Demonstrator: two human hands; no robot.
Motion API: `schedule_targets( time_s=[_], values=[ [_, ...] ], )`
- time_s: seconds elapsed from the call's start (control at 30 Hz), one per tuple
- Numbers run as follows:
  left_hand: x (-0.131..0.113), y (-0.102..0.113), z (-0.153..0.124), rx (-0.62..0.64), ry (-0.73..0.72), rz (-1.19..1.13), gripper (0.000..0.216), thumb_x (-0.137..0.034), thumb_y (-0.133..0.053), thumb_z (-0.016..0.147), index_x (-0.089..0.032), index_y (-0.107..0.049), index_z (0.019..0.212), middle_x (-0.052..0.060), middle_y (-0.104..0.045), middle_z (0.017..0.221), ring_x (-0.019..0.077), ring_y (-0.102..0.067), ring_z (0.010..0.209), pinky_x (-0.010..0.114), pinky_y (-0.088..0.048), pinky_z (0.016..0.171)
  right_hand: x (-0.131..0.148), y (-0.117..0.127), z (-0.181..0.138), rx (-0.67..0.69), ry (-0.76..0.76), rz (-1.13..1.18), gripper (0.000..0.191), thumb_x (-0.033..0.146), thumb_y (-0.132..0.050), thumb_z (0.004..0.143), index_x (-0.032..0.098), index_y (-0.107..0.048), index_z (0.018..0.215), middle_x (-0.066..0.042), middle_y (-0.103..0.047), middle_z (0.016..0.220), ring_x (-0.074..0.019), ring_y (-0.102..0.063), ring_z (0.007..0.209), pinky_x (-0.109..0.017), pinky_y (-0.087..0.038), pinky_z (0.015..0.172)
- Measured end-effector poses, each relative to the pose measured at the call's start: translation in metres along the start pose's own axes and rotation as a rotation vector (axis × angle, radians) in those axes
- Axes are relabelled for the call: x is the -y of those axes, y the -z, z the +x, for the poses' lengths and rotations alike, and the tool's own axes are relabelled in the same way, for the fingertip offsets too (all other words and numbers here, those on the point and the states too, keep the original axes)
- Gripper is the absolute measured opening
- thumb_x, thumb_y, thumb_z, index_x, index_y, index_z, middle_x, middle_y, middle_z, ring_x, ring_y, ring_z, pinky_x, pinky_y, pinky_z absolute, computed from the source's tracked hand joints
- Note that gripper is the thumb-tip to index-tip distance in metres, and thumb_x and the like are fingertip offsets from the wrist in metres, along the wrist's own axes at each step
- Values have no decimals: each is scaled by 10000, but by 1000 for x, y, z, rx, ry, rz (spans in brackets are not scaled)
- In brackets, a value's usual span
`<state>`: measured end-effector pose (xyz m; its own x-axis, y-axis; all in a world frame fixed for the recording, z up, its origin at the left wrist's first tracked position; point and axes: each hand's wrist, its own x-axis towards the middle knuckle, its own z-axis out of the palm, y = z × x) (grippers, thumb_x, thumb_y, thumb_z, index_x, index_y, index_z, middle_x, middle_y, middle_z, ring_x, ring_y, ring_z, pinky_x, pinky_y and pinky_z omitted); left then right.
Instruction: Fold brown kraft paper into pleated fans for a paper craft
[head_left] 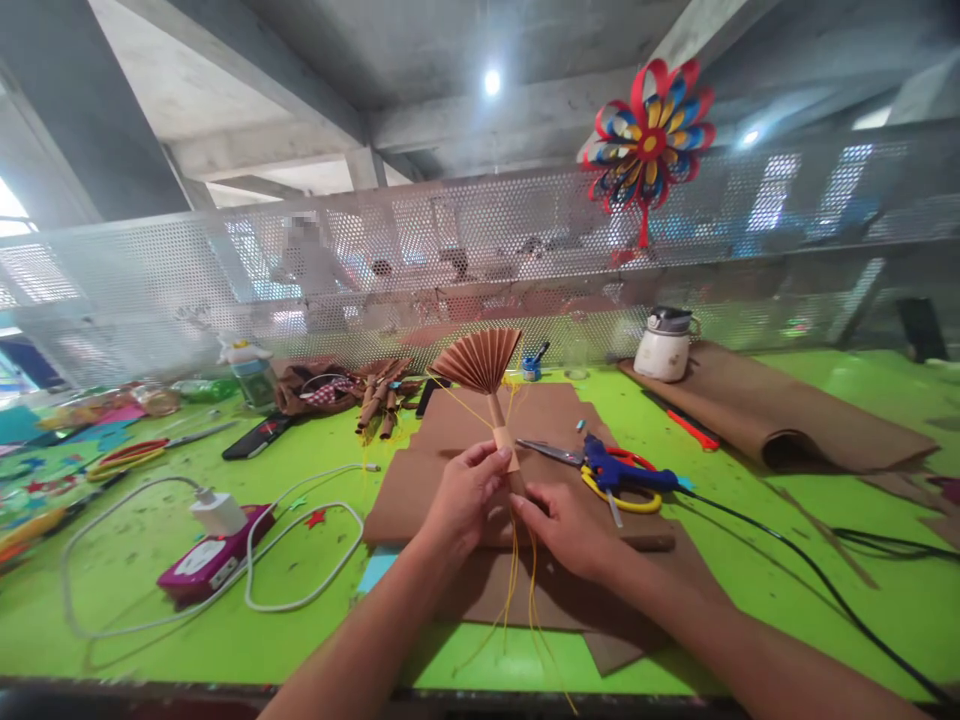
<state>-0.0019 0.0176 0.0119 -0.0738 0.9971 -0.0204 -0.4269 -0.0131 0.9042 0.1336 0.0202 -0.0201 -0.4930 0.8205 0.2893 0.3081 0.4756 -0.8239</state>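
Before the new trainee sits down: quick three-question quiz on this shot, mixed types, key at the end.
1. Multiple choice: which thing is in the left hand?
A) phone
B) scissors
C) paper fan

2. True or false: as the camera sees it, the glue gun lies to the right of the paper fan.

3. Fill in the blank: the string trailing below the paper fan is ____ in colour.

Key: 1 C; 2 true; 3 yellow
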Motion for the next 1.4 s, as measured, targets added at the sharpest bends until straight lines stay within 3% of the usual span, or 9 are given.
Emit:
schedule_targets(
  time_s=[0.37,0.6,0.77,0.87,0.93,1.0,1.1,1.27,1.4],
  values=[
    [6,4,0,6,-136,185,319,-257,-763,620,-118,-672,893,35,-645,782,111,-539,674,213,-409,628,-3,-6,-2,-22,39,33,266,314,-422,888,145,-581,757,12,-519,640,-118,-415,586,-229,-295,523],
    [3,1,-4,70,-108,138,314,-274,-754,632,-121,-675,895,34,-640,761,118,-555,667,215,-411,617,1,-7,-5,-23,92,46,285,361,-433,895,155,-585,771,-17,-589,711,-142,-485,659,-246,-359,586],
    [-5,5,1,2,-42,27,258,-210,-778,595,-119,-671,811,-13,-606,647,45,-477,496,168,-353,496,5,-2,-4,-112,42,22,373,427,-453,878,160,-530,629,7,-500,598,-127,-446,592,-247,-336,543],
    [-11,8,4,9,1,-28,209,-154,-781,574,-121,-662,742,-19,-606,637,47,-512,518,154,-377,504,2,4,0,-165,-41,196,304,437,-469,867,166,-601,829,-9,-559,706,-133,-495,614,-259,-394,574],
    [-17,8,4,52,40,-47,179,-149,-768,590,-107,-667,732,15,-634,693,76,-562,589,172,-429,563,0,8,1,-100,-114,447,314,427,-509,852,208,-585,1064,-21,-604,865,-115,-513,592,-268,-432,585],
    [-25,8,2,98,81,-58,167,-149,-746,618,-94,-678,761,52,-654,744,110,-592,640,204,-466,601,0,12,1,61,-140,731,408,386,-547,840,272,-500,1229,-26,-612,981,-94,-514,554,-286,-459,594],
    [-39,9,0,140,85,-84,176,-142,-688,687,-87,-688,854,68,-666,773,120,-606,662,211,-487,604,4,18,-2,328,-119,1021,477,324,-533,862,288,-405,1320,-44,-649,938,-72,-488,473,-314,-474,598],
    [-58,8,0,228,-30,-141,211,-85,-615,748,-65,-675,949,75,-678,807,97,-621,690,172,-502,642,14,29,-10,492,-130,967,353,374,-510,878,118,-585,1109,-75,-654,743,-83,-539,475,-193,-350,438],
    [-62,7,3,214,-70,-92,228,-89,-623,751,-90,-661,976,63,-677,810,91,-625,682,160,-503,615,19,30,-13,507,-129,742,334,382,-606,812,112,-632,1009,-27,-634,675,-45,-496,439,-157,-276,396]
  ],
)
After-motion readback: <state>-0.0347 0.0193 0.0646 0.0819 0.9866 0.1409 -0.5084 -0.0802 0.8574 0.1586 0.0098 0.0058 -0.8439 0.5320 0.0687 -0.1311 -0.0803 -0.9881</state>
